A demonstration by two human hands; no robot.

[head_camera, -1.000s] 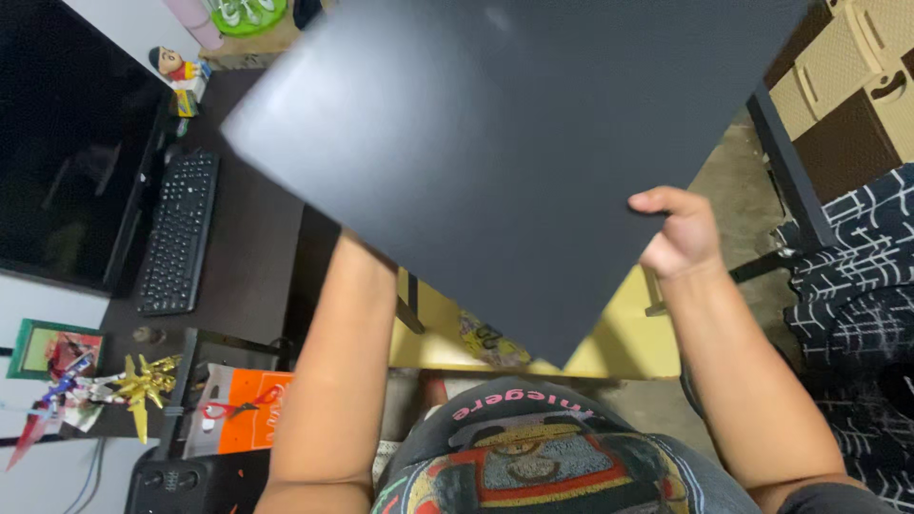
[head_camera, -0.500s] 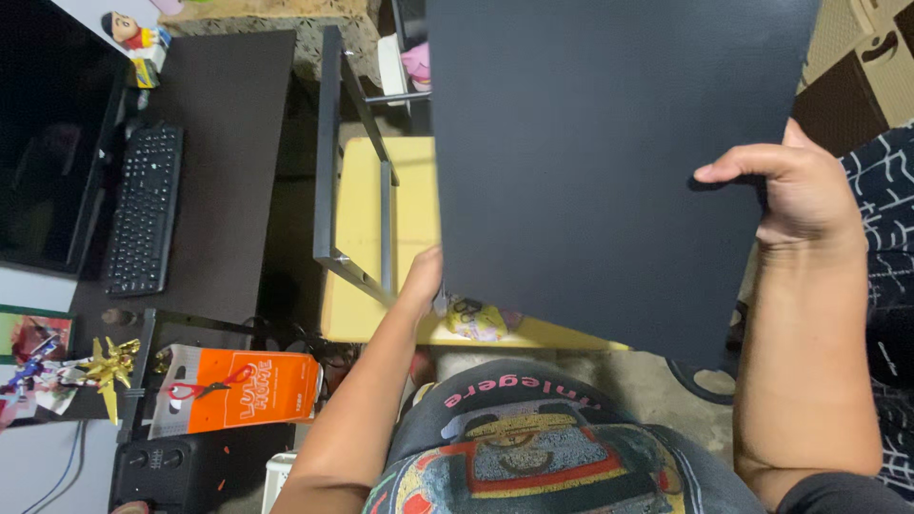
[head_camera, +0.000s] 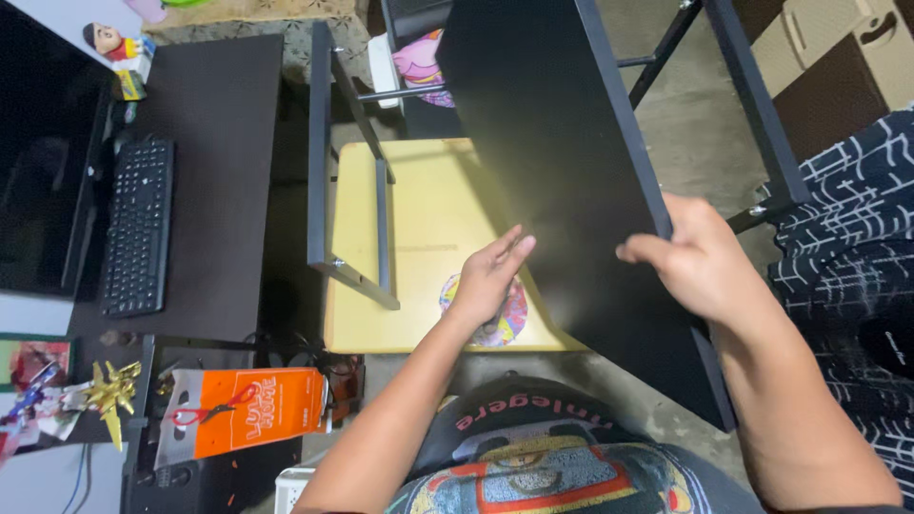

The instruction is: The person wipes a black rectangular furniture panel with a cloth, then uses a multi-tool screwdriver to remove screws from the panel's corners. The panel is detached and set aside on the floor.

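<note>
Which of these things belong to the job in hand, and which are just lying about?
In hand:
large flat black board
right hand gripping its edge
left hand open against its face
black metal frame

Lying about:
black keyboard
orange package
yellow low table

A single head-worn camera looks steeply down, close over both forearms, onto a large flat black board (head_camera: 562, 171) above a low yellow wooden table (head_camera: 419, 219).

Dark desk (head_camera: 224, 171), keyboard (head_camera: 138, 228), monitor (head_camera: 43, 152), figurine (head_camera: 109, 43)
</note>
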